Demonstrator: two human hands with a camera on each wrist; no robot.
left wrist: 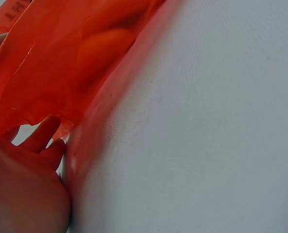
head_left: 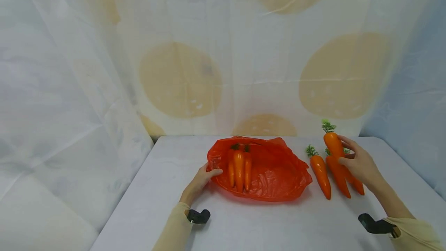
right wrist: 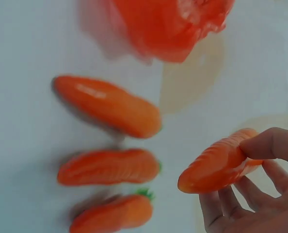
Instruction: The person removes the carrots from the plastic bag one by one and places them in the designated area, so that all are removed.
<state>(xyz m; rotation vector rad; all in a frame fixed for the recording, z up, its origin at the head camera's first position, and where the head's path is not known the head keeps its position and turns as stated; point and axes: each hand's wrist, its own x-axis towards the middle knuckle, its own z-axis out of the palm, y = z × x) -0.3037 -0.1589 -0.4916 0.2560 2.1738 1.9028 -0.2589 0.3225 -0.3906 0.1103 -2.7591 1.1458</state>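
A red plastic bag (head_left: 278, 171) lies spread open on the table, with three orange carrots (head_left: 239, 169) side by side in its left part. My left hand (head_left: 200, 180) pinches the bag's left rim, thumb over the inside. In the left wrist view, the fingers (left wrist: 42, 138) show beneath the bag's film (left wrist: 42, 73). To the right of the bag, my right hand (head_left: 362, 165) grips another carrot (head_left: 332, 142) with a green top, raised above the table. Three more carrots lie below it: one nearest the bag (head_left: 321, 176), one in the middle (right wrist: 110, 167) and one at the right (right wrist: 112, 213).
The white tabletop (head_left: 265, 227) ends at a hanging pale sheet with tan round spots (head_left: 181, 80). Similar sheets hang at the left (head_left: 52, 107) and right (head_left: 414, 107). A dark wrist mount (head_left: 198, 216) sits at the left wrist, another (head_left: 376, 224) at the right.
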